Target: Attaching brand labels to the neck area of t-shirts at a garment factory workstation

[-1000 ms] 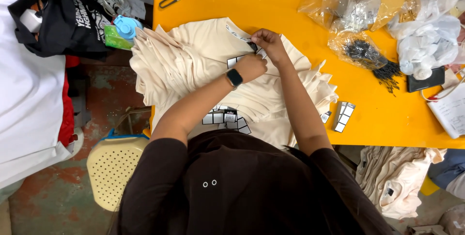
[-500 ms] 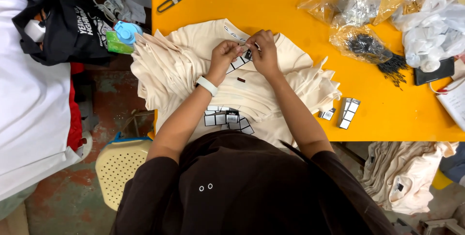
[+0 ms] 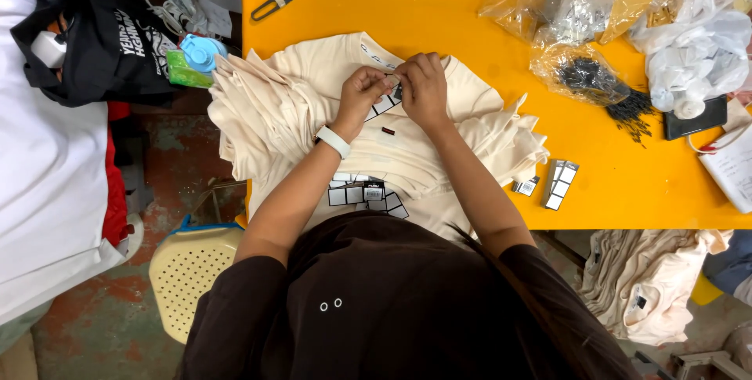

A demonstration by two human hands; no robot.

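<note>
The person wears a dark brown short-sleeved top (image 3: 376, 302) and a white wristband (image 3: 334, 142).

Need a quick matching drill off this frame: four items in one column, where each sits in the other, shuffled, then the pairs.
Items:
1. thread snips
2. black bag
3. stack of cream shirts
4. loose paper tags

Places:
A. under both hands, at the table's near left corner
B. off the table, to its left
C. far left part of the orange table, alone
D. near table edge, right of the shirts

Pairs: 1-C, 2-B, 3-A, 4-D. The left hand and right hand meet over the top shirt's collar.
</note>
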